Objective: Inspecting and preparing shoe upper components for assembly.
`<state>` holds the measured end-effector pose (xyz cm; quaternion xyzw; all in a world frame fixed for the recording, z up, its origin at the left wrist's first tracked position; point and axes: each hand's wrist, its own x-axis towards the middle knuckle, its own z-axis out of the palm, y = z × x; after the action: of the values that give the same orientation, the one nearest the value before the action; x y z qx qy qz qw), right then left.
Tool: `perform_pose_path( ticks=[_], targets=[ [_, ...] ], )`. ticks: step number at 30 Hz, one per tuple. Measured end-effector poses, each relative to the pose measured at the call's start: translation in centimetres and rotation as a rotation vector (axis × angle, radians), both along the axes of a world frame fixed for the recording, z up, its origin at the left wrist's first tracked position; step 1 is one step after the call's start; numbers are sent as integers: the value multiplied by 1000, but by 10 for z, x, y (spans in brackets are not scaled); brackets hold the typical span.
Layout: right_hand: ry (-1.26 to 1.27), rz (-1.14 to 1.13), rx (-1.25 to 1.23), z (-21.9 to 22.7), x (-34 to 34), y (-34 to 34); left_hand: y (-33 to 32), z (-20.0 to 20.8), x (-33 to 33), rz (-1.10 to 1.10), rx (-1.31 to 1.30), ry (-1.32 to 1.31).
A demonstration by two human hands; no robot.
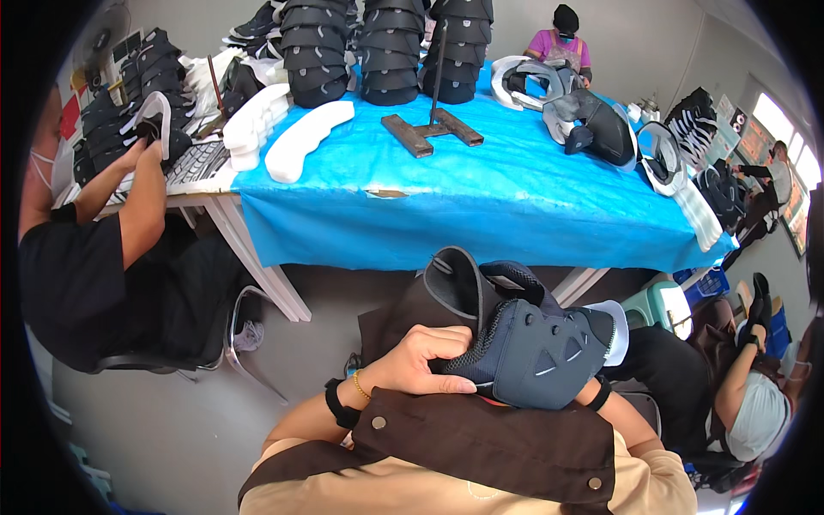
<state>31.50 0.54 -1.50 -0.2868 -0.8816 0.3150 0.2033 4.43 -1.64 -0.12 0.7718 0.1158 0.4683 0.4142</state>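
While your brown apron (489,433) lay across your front over a beige top, your left hand (425,360) gripped the near left edge of a dark padded piece (541,360), thumb stretched flat along the bottom and fingers bent in behind it, so that the hand was closed on the padding. Your right hand (589,391) was nearly all hidden behind the piece's right side, so I could not tell how far its fingers were open or what they held. The piece sat upright above your lap, well short of the table, with triangular cutouts and round studs on its side, mesh at its left and a white strip (616,335) at its right end. To your right sat a co-worker in a light top (760,412), and to your left a co-worker in a dark shirt (77,283) held a black, white-rimmed piece (154,124). Ahead of you, a blue sheet (343,232) covered the table and hung over its near edge. On it, a curved white pad (309,142) lay beside more white pads (257,124), a metal stand (433,133) stood near the middle, and black and grey padded parts (592,124) lay toward the right. Three stacks of black shells (390,51) rose behind the stand, and a person in a pink top (560,50) was beyond the far side.
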Motion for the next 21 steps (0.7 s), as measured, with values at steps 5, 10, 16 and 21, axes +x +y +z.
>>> perform_pose_path(
  ticks=[5, 10, 16, 21],
  targets=[
    [542, -130, -379, 33, -52, -5, 4, -16, 9, 179, -383, -318],
    [697, -129, -474, 9, -65, 42, 59, 0, 14, 202, -896, -808],
    [81, -124, 178, 13, -70, 36, 76, -41, 5, 255, -1167, -680],
    [-197, 218, 812, 18, -76, 17, 86, -116, 12, 120, -1321, -785]
  ],
)
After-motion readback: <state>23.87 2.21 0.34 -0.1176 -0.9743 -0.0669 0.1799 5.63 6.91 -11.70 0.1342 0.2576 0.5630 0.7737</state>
